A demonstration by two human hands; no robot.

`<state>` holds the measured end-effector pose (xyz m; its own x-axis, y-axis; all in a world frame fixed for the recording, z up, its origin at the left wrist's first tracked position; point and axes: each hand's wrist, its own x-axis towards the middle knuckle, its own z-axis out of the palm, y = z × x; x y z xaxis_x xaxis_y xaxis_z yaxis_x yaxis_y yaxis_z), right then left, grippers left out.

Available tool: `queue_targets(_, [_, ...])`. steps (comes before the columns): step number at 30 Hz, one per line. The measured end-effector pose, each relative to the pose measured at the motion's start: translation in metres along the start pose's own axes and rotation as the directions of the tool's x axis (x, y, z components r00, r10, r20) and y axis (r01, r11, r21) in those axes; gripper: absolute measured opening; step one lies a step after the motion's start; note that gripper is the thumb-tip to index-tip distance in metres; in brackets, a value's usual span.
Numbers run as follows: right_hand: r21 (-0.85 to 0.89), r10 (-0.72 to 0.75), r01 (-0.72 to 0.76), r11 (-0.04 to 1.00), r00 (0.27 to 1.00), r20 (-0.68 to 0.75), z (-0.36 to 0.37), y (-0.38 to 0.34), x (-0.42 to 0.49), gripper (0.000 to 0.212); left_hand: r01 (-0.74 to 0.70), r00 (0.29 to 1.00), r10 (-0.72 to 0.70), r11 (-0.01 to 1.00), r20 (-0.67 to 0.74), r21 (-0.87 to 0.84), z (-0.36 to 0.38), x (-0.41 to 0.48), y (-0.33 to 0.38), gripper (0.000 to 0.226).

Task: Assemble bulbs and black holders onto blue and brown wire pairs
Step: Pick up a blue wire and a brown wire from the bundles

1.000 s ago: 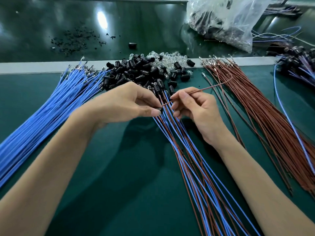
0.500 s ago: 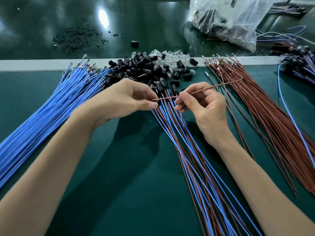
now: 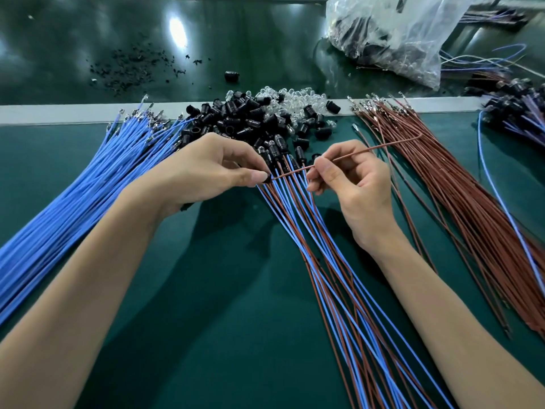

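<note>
My left hand (image 3: 206,169) pinches a small black holder (image 3: 267,179) between thumb and fingers. My right hand (image 3: 351,184) grips a brown wire (image 3: 371,149) near its end, and the wire's tip meets the holder. Behind the hands lies a pile of black holders (image 3: 236,119) mixed with clear bulbs (image 3: 295,98). A fan of loose blue wires (image 3: 73,187) spreads at the left, a fan of brown wires (image 3: 460,184) at the right. Under my hands lies a bundle of finished blue and brown pairs (image 3: 324,261) with holders on their far ends.
A clear plastic bag (image 3: 398,33) sits at the back right on the dark conveyor. Black debris (image 3: 126,69) and one stray holder (image 3: 232,75) lie behind the grey rail (image 3: 59,110). More finished assemblies (image 3: 519,110) and a single blue wire (image 3: 501,199) are at the far right.
My right hand has pushed the brown wire's end leftward until it meets the holder in my left hand. Both hands stayed over the finished pairs.
</note>
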<state>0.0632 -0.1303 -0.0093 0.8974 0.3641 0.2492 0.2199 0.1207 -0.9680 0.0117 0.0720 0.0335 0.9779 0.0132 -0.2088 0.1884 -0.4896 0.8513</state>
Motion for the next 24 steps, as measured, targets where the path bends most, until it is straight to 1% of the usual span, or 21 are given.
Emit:
queue_targets(3, [-0.003, -0.001, 0.001, 1.000, 1.000, -0.002, 0.000, 0.000, 0.000, 0.012, 0.006, 1.000, -0.006, 1.000, -0.004, -0.010, 0.000, 0.001, -0.001, 0.004])
queue_targets(9, [-0.016, 0.008, -0.007, 1.000, 0.999, 0.038, 0.003, 0.001, -0.001, 0.015, 0.006, 1.000, -0.005, 0.999, 0.014, -0.047, 0.008, 0.002, -0.001, 0.007])
queue_targets(14, [0.041, 0.022, -0.022, 0.999, 1.000, 0.013, 0.002, 0.000, 0.000, 0.013, -0.009, 0.999, 0.013, 0.996, 0.040, -0.091, 0.014, 0.003, -0.001, 0.011])
queue_targets(17, [0.069, 0.033, -0.032, 0.997, 0.999, -0.001, 0.001, 0.000, 0.001, 0.013, -0.019, 0.999, 0.022, 0.994, 0.024, -0.104, 0.014, 0.003, -0.002, 0.012])
queue_targets(19, [0.057, 0.045, -0.045, 0.997, 0.999, 0.009, 0.001, 0.001, 0.002, 0.013, -0.028, 0.999, 0.029, 0.995, 0.013, -0.093, 0.014, 0.003, -0.002, 0.012])
queue_targets(24, [-0.045, 0.048, -0.047, 0.998, 0.999, 0.018, 0.002, 0.004, 0.001, 0.014, -0.043, 0.999, 0.044, 0.995, 0.007, -0.089, 0.015, 0.003, -0.001, 0.009])
